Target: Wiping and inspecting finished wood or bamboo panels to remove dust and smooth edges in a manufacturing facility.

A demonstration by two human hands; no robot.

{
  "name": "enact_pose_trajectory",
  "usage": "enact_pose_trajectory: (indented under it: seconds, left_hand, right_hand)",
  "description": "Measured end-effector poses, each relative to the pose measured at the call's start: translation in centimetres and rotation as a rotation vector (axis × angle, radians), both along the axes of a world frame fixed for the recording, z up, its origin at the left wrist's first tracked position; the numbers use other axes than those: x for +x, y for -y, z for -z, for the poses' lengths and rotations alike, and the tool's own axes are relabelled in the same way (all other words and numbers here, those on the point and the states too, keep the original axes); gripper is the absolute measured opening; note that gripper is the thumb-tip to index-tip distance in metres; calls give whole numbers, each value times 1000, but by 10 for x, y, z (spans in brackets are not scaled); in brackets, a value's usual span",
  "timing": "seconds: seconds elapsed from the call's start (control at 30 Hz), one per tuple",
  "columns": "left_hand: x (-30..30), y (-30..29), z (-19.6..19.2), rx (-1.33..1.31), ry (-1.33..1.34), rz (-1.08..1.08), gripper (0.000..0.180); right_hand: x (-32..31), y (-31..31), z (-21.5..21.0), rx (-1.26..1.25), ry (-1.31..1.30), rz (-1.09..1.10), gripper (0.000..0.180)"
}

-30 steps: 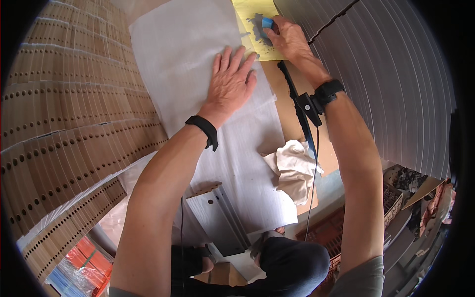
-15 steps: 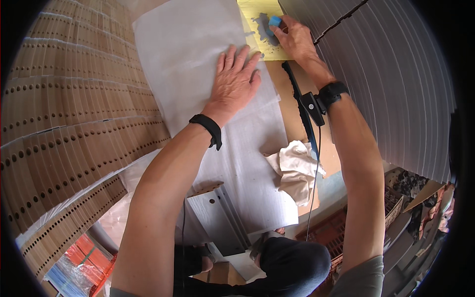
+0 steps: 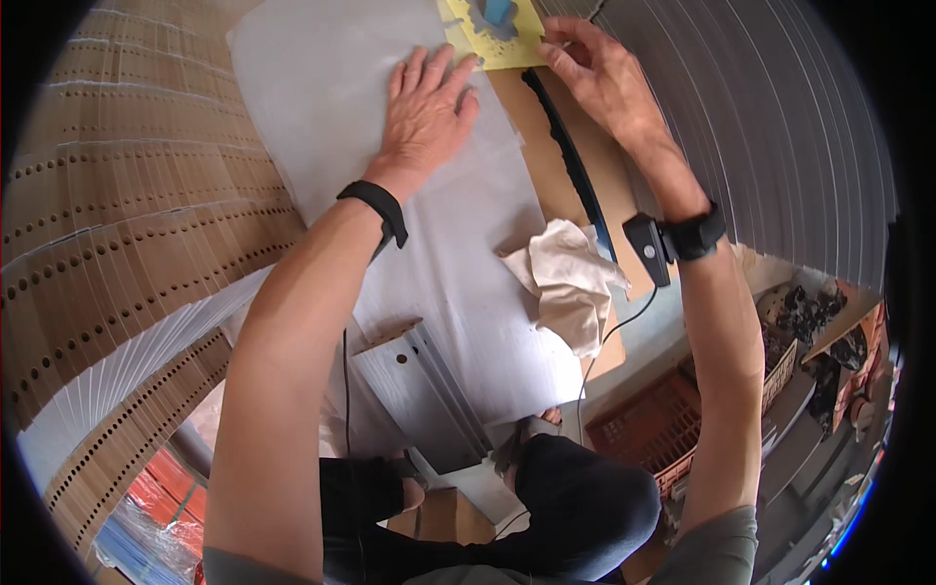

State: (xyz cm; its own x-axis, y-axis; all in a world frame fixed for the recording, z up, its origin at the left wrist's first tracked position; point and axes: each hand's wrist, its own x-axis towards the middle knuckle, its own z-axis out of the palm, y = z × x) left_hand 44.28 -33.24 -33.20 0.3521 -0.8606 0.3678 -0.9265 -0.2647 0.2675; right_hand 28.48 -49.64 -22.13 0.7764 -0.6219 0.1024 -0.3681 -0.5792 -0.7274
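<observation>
- Our left hand (image 3: 426,107) lay flat, fingers spread, palm down on the large grey sheet (image 3: 322,117) in the upper middle of the frame, its fingertips reaching the lower edge of the yellow sheet (image 3: 487,41).
- Our right hand (image 3: 597,70) sat at the top of the frame, just right of the yellow sheet, fingertips pinched at that sheet's right edge; whether they truly gripped it or only touched it, we could not tell.
- A small blue block (image 3: 498,10) rested on the yellow sheet at the very top edge, free of both hands, with blue-grey smears around it.
- Both wrists carried black bands; the right one bore a small black device (image 3: 647,249) with a thin cable trailing down.
- A long black strip (image 3: 568,156) ran along the brown table (image 3: 612,200) between the grey sheet and our right forearm.
- A crumpled pale cloth (image 3: 567,283) lay at centre right, on the grey sheet's right edge.
- Stacked perforated brown cards (image 3: 117,214) filled the left side.
- Judgement: the yellow sheet looked partly smeared, the grey sheet bare; the work appeared to be early or midway, with the sheet apparently being steadied or shifted.
</observation>
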Motion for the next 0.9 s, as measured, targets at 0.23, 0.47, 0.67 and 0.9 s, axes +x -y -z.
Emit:
enact_pose_trajectory:
  seconds: [0.23, 0.47, 0.67, 0.9]
  left_hand:
    - [11, -1, -6, -11, -43, 45, 66]
    - [-56, -67, -138, -89, -368, -14, 67]
    - [-142, -176, -243, -226, -552, 298, 61]
    - [-249, -284, -307, 151, -568, 589, 54]
  right_hand:
    - [-155, -115, -13, -168, -210, -302, 78]
    - [-216, -150, 29, 235, -141, -24, 45]
    - [-287, -186, -77, 715, 110, 66, 34]
    - [-413, -279, -111, -54, -179, 289, 33]
